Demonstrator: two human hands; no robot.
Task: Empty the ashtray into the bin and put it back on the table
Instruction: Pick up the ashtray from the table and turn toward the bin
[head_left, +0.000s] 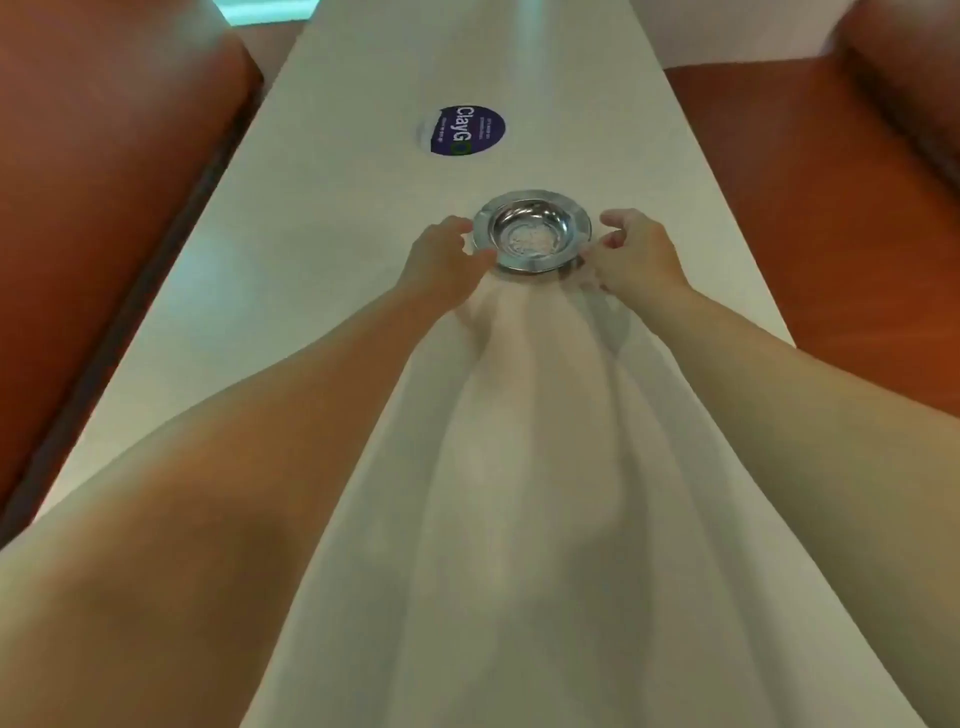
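Note:
A round shiny metal ashtray (532, 228) stands on the long white table (322, 270), out in front of me at the middle. Its bowl holds a pale speckled patch at the bottom. My left hand (441, 254) is at the ashtray's left rim, thumb touching the near-left edge and fingers curled beside it. My right hand (636, 254) mirrors it at the right rim, thumb against the near-right edge. Both bare forearms stretch forward over the table. No bin is in view.
A round dark-blue sticker (462, 130) lies flat on the table just beyond the ashtray. Orange-brown upholstered seats run along the left (104, 182) and the right (831, 208) of the table. The arms' shadows fall on the near tabletop.

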